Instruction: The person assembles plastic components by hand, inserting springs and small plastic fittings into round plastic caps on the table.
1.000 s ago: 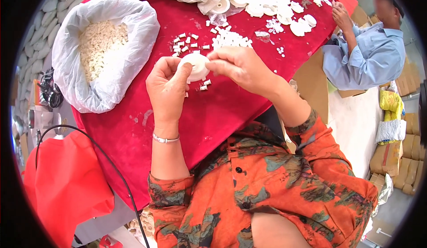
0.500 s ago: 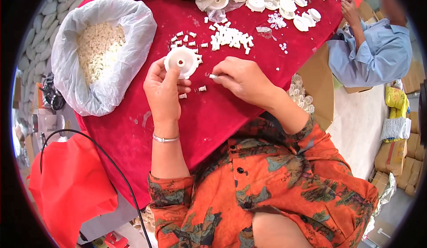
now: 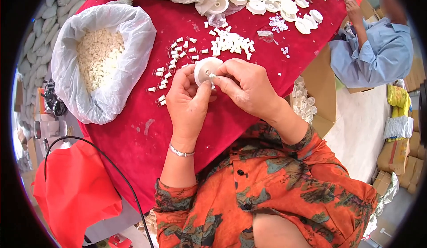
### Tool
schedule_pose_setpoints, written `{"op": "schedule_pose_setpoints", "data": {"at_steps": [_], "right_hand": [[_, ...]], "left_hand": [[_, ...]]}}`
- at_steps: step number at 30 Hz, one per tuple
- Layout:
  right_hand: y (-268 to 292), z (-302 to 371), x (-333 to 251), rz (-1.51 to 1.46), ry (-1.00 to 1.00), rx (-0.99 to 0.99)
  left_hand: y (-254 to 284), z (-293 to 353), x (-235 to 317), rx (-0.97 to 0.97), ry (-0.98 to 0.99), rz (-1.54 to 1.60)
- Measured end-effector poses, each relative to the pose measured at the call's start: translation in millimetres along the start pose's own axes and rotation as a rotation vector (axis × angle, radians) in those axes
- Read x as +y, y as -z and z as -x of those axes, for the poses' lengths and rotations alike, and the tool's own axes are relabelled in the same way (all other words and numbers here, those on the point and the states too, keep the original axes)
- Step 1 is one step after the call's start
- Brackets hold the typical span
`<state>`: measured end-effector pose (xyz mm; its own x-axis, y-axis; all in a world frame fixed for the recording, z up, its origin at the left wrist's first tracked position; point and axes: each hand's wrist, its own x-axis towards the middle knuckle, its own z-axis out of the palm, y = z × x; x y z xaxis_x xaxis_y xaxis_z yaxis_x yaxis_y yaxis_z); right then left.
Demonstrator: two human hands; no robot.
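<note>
My left hand [image 3: 189, 99] is closed on a round white plastic disc [image 3: 202, 71], tilted, with its hollow face toward my right hand. Between the thumb and fingers of my right hand [image 3: 244, 85] is a small white plug with a spring [image 3: 211, 74], held at the disc's centre. My fingertips partly cover both pieces. Beyond my left hand, several white plugs with springs [image 3: 172, 62] lie scattered on the red tablecloth [image 3: 147, 145]. Farther off is a heap of small white plastic plugs [image 3: 231, 42].
A clear bag of small cream pieces [image 3: 100, 59] stands at the left. White discs [image 3: 255, 7] and tiny clear rings [image 3: 278, 23] lie at the far side. A person in a blue shirt [image 3: 378, 54] sits at the right, by an open carton [image 3: 320, 79].
My left hand has moved right with the disc and tilted it. My right hand has brought the small plug with its spring to the disc's centre. The two hands now meet.
</note>
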<state>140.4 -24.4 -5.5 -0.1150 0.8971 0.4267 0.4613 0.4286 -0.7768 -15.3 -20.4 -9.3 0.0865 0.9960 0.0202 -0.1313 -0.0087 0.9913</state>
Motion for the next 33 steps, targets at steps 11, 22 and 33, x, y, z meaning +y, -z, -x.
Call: {"op": "schedule_pose_setpoints", "data": {"at_steps": [11, 22, 33], "right_hand": [[-7, -1, 2, 0.010, 0.035, 0.044], [-8, 4, 3, 0.013, 0.028, 0.096], [2, 4, 2, -0.073, -0.009, 0.117]], "left_hand": [[5, 0, -6, -0.048, -0.130, -0.105], [4, 1, -3, -0.099, -0.159, -0.049], [2, 2, 4, -0.185, -0.133, -0.047]]}}
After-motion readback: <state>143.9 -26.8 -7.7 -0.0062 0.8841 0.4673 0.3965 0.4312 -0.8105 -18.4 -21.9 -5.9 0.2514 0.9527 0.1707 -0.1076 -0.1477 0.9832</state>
